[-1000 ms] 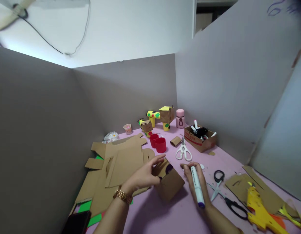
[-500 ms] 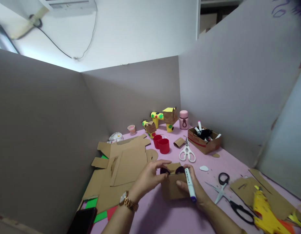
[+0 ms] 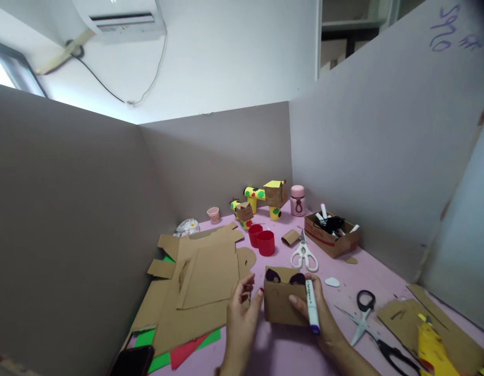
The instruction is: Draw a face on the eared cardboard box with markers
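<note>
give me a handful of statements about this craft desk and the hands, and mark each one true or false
1. The right hand holds a cardboard box and a white marker. True.
2. The left hand is clenched in a fist. False: it is open, beside the cardboard box.
3. A pink bottle stands upright toward the back of the pink table. True.
4. The white-handled scissors are in the left hand. False: they lie on the pink table.
5. The two short cylinders are green. False: both are red.
</note>
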`<action>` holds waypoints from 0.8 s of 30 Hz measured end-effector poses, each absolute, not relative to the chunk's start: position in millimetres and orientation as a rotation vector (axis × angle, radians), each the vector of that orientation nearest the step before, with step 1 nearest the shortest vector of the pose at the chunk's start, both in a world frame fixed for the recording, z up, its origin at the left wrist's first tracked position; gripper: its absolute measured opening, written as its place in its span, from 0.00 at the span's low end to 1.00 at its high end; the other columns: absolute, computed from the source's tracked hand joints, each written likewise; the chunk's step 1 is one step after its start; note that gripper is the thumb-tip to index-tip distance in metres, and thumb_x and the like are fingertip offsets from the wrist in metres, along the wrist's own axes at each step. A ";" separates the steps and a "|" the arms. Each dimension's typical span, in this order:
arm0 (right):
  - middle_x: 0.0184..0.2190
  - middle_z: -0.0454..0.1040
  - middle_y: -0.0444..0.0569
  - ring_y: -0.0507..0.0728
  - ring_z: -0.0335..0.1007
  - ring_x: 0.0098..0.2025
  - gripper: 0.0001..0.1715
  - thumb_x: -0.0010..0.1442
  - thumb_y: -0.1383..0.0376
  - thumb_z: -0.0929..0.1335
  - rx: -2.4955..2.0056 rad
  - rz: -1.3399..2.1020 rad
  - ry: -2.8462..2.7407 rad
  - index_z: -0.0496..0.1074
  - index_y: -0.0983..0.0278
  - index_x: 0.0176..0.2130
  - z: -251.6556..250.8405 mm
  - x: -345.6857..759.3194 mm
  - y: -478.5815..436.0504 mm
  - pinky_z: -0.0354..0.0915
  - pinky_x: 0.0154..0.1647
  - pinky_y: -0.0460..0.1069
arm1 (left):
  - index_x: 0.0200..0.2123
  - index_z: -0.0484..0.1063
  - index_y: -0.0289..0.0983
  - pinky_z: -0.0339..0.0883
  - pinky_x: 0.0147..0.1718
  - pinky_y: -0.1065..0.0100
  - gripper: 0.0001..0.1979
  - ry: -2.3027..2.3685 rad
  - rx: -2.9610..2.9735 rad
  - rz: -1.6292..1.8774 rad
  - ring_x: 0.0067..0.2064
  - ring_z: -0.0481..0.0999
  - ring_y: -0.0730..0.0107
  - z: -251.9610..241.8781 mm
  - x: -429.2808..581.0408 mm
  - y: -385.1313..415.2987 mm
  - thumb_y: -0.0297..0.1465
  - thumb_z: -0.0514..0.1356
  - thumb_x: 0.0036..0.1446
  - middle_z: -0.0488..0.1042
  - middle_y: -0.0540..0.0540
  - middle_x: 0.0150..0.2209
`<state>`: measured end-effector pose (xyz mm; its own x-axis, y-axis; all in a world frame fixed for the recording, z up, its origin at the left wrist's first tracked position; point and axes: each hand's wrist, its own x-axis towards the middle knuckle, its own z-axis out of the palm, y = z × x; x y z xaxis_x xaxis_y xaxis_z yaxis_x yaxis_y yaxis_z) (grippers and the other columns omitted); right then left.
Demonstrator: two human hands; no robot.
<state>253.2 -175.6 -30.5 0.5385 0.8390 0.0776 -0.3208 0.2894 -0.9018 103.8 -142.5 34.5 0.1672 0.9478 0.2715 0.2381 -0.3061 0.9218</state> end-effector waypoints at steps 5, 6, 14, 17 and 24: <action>0.38 0.71 0.45 0.62 0.74 0.36 0.40 0.41 0.48 0.75 -1.067 0.705 -0.702 0.55 0.54 0.46 -34.0 245.6 -176.6 0.70 0.37 0.57 | 0.41 0.69 0.40 0.57 0.51 0.56 0.12 1.204 1.671 1.301 0.48 0.66 0.53 40.7 119.9 -153.8 0.32 0.63 0.52 0.68 0.43 0.41; 0.39 0.70 0.45 0.62 0.73 0.37 0.39 0.41 0.49 0.75 -1.091 0.674 -0.723 0.55 0.54 0.46 -34.1 245.0 -178.1 0.69 0.39 0.57 | 0.42 0.68 0.39 0.56 0.51 0.56 0.15 1.213 1.642 1.319 0.49 0.65 0.53 40.5 122.8 -152.8 0.32 0.64 0.50 0.67 0.42 0.43; 0.51 0.63 0.57 0.66 0.67 0.47 0.45 0.34 0.57 0.79 -1.310 0.407 -0.862 0.54 0.57 0.45 -43.9 261.7 -185.4 0.62 0.47 0.59 | 0.48 0.65 0.36 0.66 0.37 0.63 0.24 1.100 1.147 1.253 0.41 0.73 0.60 11.6 129.3 -146.4 0.48 0.53 0.58 0.72 0.39 0.44; 0.50 0.64 0.58 0.66 0.67 0.46 0.44 0.34 0.56 0.78 -1.355 0.366 -0.884 0.54 0.58 0.44 -48.7 261.1 -184.9 0.63 0.45 0.59 | 0.44 0.68 0.35 0.67 0.37 0.65 0.25 1.054 1.033 1.254 0.41 0.75 0.61 1.0 133.8 -152.7 0.49 0.58 0.53 0.74 0.39 0.41; 0.47 0.63 0.52 0.66 0.66 0.47 0.41 0.43 0.54 0.76 -1.353 0.492 -0.917 0.52 0.57 0.48 -42.3 257.7 -189.0 0.60 0.48 0.60 | 0.46 0.70 0.37 0.66 0.47 0.63 0.26 1.003 1.028 1.287 0.51 0.72 0.55 -12.3 121.6 -149.4 0.46 0.66 0.48 0.73 0.39 0.47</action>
